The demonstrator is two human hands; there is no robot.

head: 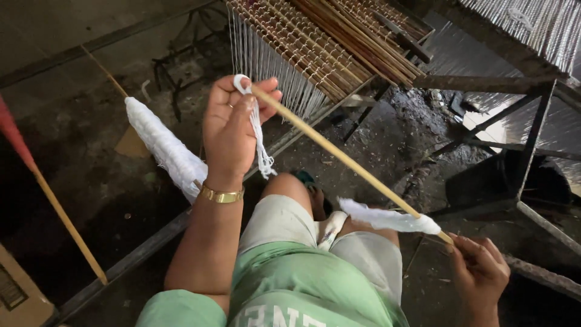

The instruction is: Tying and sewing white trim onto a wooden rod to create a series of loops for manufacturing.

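Note:
My left hand [232, 124] is raised in front of me, fingers closed around the far end of a thin wooden stick [339, 154] and a loop of white thread [259, 136] that hangs down from the fingers. My right hand [478, 272] pinches the near end of the same stick at the lower right. A small wad of white yarn [390, 218] is wound on the stick just ahead of my right hand. A gold bracelet [221, 195] sits on my left wrist.
A second stick with a thick white yarn cone [164, 147] lies behind my left arm. A loom frame with white warp threads and bamboo rods [315, 45] stands ahead. A red-tipped stick [57, 206] lies left. Metal frame bars [532, 139] are at the right.

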